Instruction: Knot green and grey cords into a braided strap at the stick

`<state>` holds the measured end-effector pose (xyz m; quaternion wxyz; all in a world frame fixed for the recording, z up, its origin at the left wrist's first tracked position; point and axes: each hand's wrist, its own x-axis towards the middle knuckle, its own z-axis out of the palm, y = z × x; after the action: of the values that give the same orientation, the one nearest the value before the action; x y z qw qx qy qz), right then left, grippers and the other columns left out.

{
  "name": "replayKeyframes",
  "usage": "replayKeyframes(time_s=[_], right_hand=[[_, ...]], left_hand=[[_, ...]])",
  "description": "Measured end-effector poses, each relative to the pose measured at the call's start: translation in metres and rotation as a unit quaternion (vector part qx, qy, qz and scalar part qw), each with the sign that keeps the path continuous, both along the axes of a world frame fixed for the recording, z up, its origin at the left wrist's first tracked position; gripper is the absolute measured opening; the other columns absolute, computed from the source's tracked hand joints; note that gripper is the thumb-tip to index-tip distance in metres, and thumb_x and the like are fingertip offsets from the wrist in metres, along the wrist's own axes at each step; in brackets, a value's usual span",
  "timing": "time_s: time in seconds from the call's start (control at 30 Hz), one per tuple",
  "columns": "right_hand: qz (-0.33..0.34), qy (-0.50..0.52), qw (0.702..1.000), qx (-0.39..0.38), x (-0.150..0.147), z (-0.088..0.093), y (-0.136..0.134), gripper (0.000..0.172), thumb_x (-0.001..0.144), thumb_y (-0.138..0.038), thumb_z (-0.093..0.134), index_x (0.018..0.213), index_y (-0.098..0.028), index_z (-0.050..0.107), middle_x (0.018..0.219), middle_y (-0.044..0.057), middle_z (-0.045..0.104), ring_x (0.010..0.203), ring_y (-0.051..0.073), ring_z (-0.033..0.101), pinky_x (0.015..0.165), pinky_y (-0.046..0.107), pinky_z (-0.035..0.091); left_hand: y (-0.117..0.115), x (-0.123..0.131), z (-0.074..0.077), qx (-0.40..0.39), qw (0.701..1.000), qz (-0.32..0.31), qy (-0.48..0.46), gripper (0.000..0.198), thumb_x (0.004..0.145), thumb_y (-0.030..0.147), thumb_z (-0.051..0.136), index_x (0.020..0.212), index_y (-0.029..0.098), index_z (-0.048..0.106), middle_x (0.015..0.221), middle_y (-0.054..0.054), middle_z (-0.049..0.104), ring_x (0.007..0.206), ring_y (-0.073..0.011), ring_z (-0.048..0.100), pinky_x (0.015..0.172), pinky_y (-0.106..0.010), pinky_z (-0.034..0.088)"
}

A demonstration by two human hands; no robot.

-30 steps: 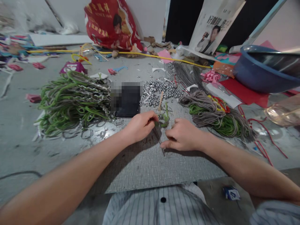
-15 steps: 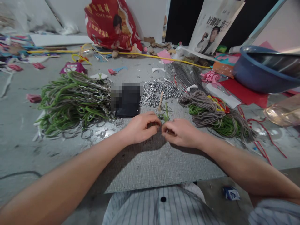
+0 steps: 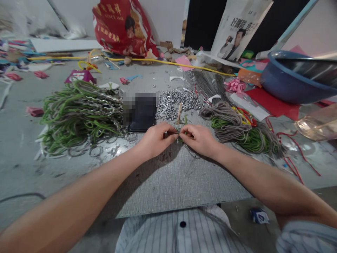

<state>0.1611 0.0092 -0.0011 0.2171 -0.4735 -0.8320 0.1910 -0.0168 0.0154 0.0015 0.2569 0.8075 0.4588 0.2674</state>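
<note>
Just in front of a wooden stick (image 3: 179, 111), my left hand (image 3: 159, 139) and my right hand (image 3: 198, 139) meet at the fingertips. Both are closed in a pinch on a thin cord, mostly hidden by the fingers. A short green piece of the cord (image 3: 185, 118) shows behind the fingertips, and a thin grey loop hangs below my right hand. Beyond my hands lies a spread of small metal nuts (image 3: 181, 98). A dark phone (image 3: 142, 114) lies beside my left hand.
Left is a heap of green and grey braided cords (image 3: 79, 116) with metal nuts. Right are grey and green cord bundles (image 3: 237, 123), a blue basin (image 3: 295, 79) and red cords (image 3: 297, 151). A red bag (image 3: 121, 31) stands behind. The table edge (image 3: 184, 210) is near my body.
My hands have moved slightly up, with the fingertips drawn together. The green cord end shows less above them, and a grey loop now appears below my right hand.
</note>
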Motion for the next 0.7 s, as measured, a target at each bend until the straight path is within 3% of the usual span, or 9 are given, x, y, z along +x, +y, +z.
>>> replayKeyframes(time_s=[0.3, 0.5, 0.7], right_hand=[[0.001, -0.035, 0.997, 0.070, 0.0009, 0.0011, -0.0019, 0.023, 0.081, -0.036, 0.049, 0.088, -0.016, 0.056, 0.057, -0.002, 0.053, 0.054, 0.011, 0.045, 0.059, 0.025, 0.029], [0.054, -0.127, 0.988, 0.075, -0.0003, 0.0014, -0.0045, 0.024, 0.081, -0.037, 0.051, 0.090, -0.016, 0.060, 0.062, 0.000, 0.059, 0.060, 0.013, 0.051, 0.064, 0.027, 0.027], [0.069, -0.138, 0.986, 0.064, -0.0004, -0.0007, -0.0043, 0.019, 0.081, -0.031, 0.050, 0.087, -0.016, 0.061, 0.059, -0.001, 0.060, 0.060, 0.013, 0.051, 0.065, 0.028, 0.027]], left_hand=[[0.0008, 0.0018, -0.0019, 0.036, 0.999, 0.028, 0.017, 0.012, 0.076, 0.019, 0.052, 0.072, 0.016, 0.063, 0.068, 0.000, 0.063, 0.064, -0.0109, 0.055, 0.059, -0.022, 0.040], [-0.0001, 0.0034, -0.0028, 0.057, 0.996, 0.005, 0.067, 0.018, 0.077, 0.013, 0.047, 0.073, 0.015, 0.065, 0.069, -0.002, 0.062, 0.066, -0.0126, 0.057, 0.059, -0.023, 0.042], [-0.0014, 0.0042, -0.0049, 0.034, 0.997, -0.002, 0.066, 0.018, 0.076, 0.015, 0.049, 0.083, 0.018, 0.066, 0.078, -0.002, 0.067, 0.072, -0.0145, 0.060, 0.063, -0.024, 0.044]])
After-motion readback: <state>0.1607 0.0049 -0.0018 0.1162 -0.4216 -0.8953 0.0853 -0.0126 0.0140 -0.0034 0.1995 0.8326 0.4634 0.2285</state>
